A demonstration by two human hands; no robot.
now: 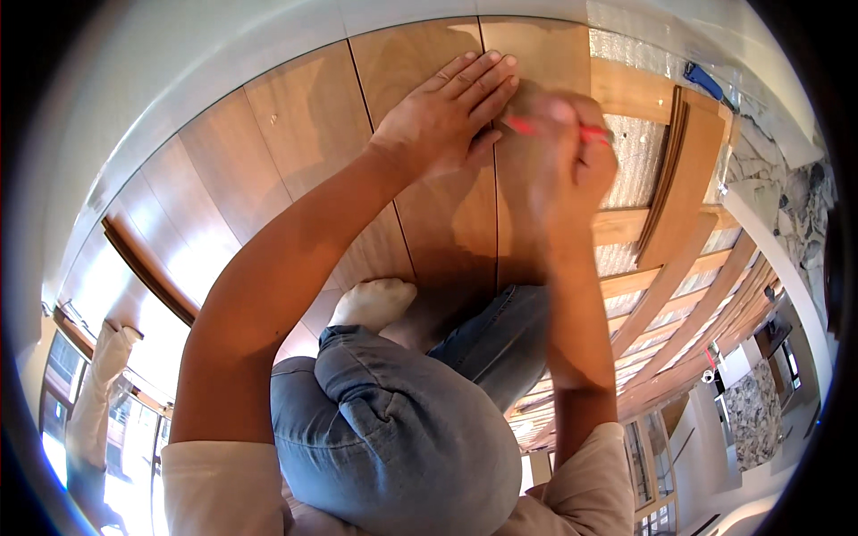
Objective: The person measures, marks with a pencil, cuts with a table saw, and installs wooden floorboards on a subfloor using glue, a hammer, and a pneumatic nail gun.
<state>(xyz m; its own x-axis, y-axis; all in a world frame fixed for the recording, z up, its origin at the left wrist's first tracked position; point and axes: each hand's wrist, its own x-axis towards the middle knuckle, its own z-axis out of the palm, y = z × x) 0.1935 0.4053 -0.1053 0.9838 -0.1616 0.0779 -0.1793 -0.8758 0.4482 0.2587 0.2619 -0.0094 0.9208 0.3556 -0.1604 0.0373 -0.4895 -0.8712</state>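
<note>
My left hand (451, 107) lies flat on the brown wooden floorboards (313, 112), fingers stretched forward and slightly apart across a dark seam between two boards. Just right of its fingertips, my right hand (581, 156) is closed around a thin, red, pen-like tool (523, 125). Motion blurs this hand and the tool, so its exact kind does not show. The tool's left end points toward the left fingers, low over the board beside the seam. Whether it touches the wood I cannot tell.
Several loose planks (688, 170) are stacked at the right, with a blue-handled tool (704, 80) beyond them. Wooden battens (626, 223) cross silvery underlay (635, 152). A pale wall (223, 45) borders the far edge. My foot (375, 302) rests on the boards.
</note>
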